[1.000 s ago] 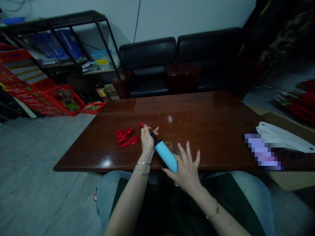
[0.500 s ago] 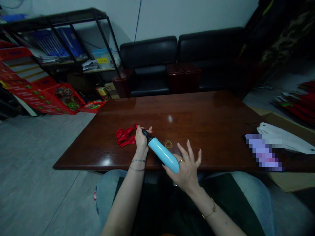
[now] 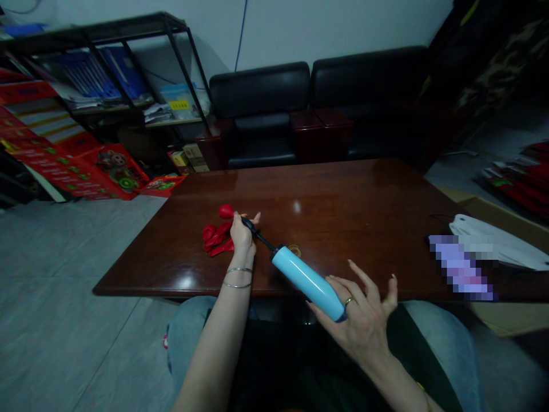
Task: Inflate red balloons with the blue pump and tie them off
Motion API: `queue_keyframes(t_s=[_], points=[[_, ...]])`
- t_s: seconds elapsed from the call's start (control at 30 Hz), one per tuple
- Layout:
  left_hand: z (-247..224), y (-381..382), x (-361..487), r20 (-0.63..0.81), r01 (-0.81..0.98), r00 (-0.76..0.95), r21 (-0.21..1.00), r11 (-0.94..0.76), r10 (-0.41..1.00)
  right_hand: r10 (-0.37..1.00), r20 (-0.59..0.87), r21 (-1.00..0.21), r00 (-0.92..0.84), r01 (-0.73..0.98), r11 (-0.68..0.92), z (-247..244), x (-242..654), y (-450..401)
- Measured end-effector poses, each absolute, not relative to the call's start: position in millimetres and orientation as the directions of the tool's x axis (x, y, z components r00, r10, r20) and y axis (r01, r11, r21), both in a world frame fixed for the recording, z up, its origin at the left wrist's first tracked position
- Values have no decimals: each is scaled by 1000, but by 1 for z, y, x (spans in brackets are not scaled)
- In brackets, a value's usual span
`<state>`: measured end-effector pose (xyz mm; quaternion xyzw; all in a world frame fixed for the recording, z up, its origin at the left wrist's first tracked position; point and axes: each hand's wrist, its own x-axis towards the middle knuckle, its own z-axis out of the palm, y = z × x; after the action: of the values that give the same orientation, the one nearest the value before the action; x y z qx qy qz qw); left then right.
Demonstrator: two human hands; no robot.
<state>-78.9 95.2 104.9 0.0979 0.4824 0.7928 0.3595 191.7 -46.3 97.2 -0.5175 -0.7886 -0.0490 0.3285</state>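
Observation:
A light blue hand balloon pump (image 3: 307, 281) slants across the near edge of the table, its black rod drawn out of the barrel. My left hand (image 3: 243, 233) is closed around the black nozzle end, with a partly filled red balloon (image 3: 226, 212) just beyond its fingers. The balloon's neck is hidden by that hand. My right hand (image 3: 364, 309) grips the rounded lower end of the blue barrel between thumb and forefinger, the other fingers spread. Flat red balloons (image 3: 218, 239) lie to the left of my left hand. Yellow rubber bands (image 3: 295, 250) sit partly behind the barrel.
The glossy brown table (image 3: 343, 206) stretches ahead. At its right lie a blurred purple item (image 3: 461, 266) and a white object (image 3: 500, 240), near a cardboard box (image 3: 484, 206). Black sofas (image 3: 261, 91), a shelf rack (image 3: 171, 51) and red boxes (image 3: 111, 171) stand behind.
My right hand has pulled the blue barrel down and right, exposing the black rod. The red balloon at my left hand has swelled. My left hand has shifted slightly up and left.

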Motion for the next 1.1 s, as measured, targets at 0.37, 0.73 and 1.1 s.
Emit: queue_keyframes(t_s=[0.37,0.73,1.1], points=[[89,84,-24,-279,-631,-560,753,-184,780,661,722,-222,-202,838,498,90,178,-29],[96,91,-32,-258,-589,-625,775,-229,737,663,724,-263,-191,812,522,88,181,-29],[96,92,-44,-245,-585,-657,763,-277,713,639,752,-290,-162,790,540,96,193,-41]])
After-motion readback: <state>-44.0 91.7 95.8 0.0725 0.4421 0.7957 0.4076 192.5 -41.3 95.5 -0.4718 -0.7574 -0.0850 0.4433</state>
